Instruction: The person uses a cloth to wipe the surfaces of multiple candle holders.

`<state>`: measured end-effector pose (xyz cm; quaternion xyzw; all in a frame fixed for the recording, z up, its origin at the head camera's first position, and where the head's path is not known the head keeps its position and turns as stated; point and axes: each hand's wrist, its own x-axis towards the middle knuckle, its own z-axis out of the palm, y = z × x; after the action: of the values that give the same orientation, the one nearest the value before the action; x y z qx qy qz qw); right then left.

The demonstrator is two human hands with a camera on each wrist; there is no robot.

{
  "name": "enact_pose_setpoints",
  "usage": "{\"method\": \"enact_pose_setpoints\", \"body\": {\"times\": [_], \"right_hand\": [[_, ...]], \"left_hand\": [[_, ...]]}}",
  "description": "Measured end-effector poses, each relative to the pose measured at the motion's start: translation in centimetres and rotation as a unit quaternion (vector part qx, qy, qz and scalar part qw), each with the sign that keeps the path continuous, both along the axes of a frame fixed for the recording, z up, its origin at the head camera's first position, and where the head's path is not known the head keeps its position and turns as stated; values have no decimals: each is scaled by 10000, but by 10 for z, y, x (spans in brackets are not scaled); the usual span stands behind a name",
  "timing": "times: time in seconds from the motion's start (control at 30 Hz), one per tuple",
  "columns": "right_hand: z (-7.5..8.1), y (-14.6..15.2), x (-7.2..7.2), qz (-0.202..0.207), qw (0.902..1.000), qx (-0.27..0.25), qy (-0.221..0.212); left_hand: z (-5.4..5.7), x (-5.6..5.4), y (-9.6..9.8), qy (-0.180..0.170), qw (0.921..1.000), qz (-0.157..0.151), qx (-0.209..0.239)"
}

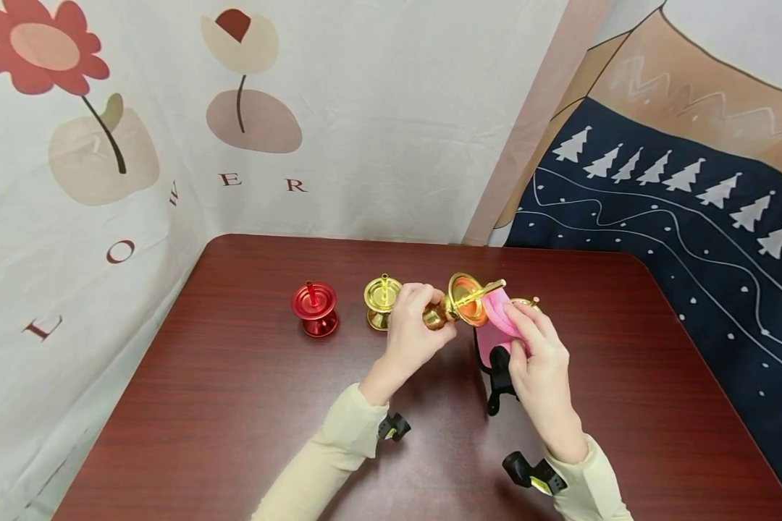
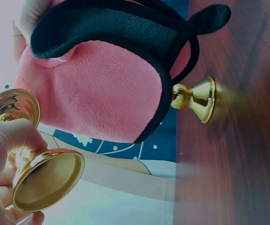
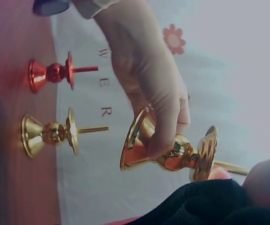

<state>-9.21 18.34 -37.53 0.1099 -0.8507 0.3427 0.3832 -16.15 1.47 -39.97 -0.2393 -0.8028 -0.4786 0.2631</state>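
My left hand (image 1: 415, 318) grips a gold candle holder (image 1: 434, 315) by its stem, tilted so its dish and spike lean right. In the right wrist view that candle holder (image 3: 177, 152) hangs above the table with its flared base toward the left. My right hand (image 1: 542, 365) pinches a pink cloth with black edging (image 1: 499, 315) against the holder's dish. The cloth (image 2: 97, 89) hangs down in the left wrist view, showing its black underside and a black loop.
A red candle holder (image 1: 315, 307) and another gold one (image 1: 380, 297) stand upright on the dark red table (image 1: 247, 405). Behind the cloth stands a further gold holder (image 2: 195, 98), partly hidden. Printed curtains hang beyond the table.
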Motion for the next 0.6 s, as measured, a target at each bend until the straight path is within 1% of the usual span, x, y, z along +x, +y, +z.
{"method": "enact_pose_setpoints", "body": {"times": [0.1, 0.2, 0.33, 0.4, 0.5, 0.6], "right_hand": [[3, -4, 3, -157, 9987, 492, -11], [6, -6, 7, -282, 9954, 913, -38], [9, -8, 10, -351, 9904, 1328, -130], [10, -8, 10, -278, 9900, 1376, -126], [10, -8, 10, -125, 9927, 1201, -47], [10, -6, 9, -129, 9946, 1029, 9]], "left_hand": [[3, 2, 0, 160, 9998, 96, -75], [4, 3, 0, 407, 9987, 238, -197], [3, 3, 0, 654, 9961, 387, -452], [2, 3, 0, 759, 9946, 440, -558], [0, 2, -1, 904, 9925, 506, -657], [-1, 1, -2, 999, 9913, 541, -669]]}}
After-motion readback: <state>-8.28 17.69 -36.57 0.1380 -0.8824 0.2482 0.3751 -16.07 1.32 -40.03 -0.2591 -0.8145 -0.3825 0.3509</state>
